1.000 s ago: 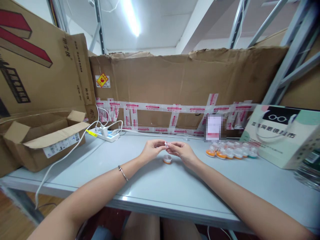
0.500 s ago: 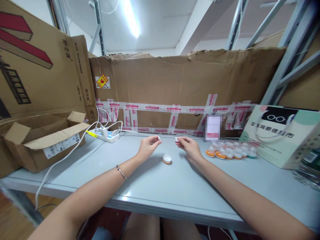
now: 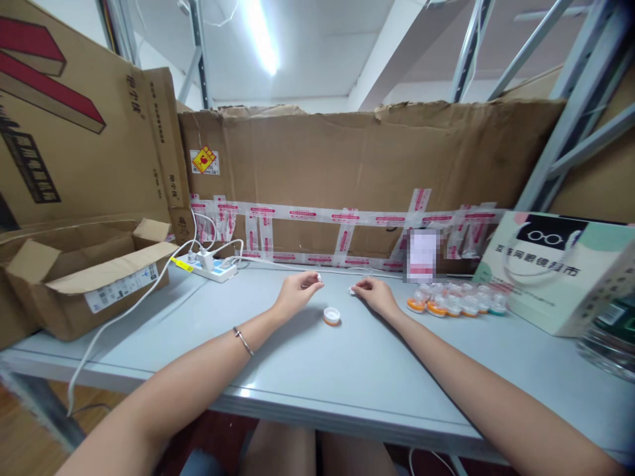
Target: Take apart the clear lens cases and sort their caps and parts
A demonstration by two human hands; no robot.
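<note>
My left hand (image 3: 296,291) hovers just above the grey table (image 3: 317,370), its fingers pinched on a tiny white piece (image 3: 319,277). My right hand (image 3: 373,293) rests low near the table, fingertips pinched on another small white piece (image 3: 352,290). Between the two hands, slightly nearer to me, a small round orange-and-white cap (image 3: 331,316) lies on the table, untouched. A cluster of several small clear containers with orange and green bases (image 3: 454,301) sits to the right of my right hand.
An open cardboard box (image 3: 84,277) stands at the left, with a white power strip (image 3: 208,267) and trailing cables behind it. A taped cardboard wall (image 3: 367,178) closes the back. A printed paper bag (image 3: 560,268) stands at the right, next to a metal rack.
My hands were together holding one small white thing above the orange cap. They have drawn apart, each with a white piece, and my right hand has dropped close to the table.
</note>
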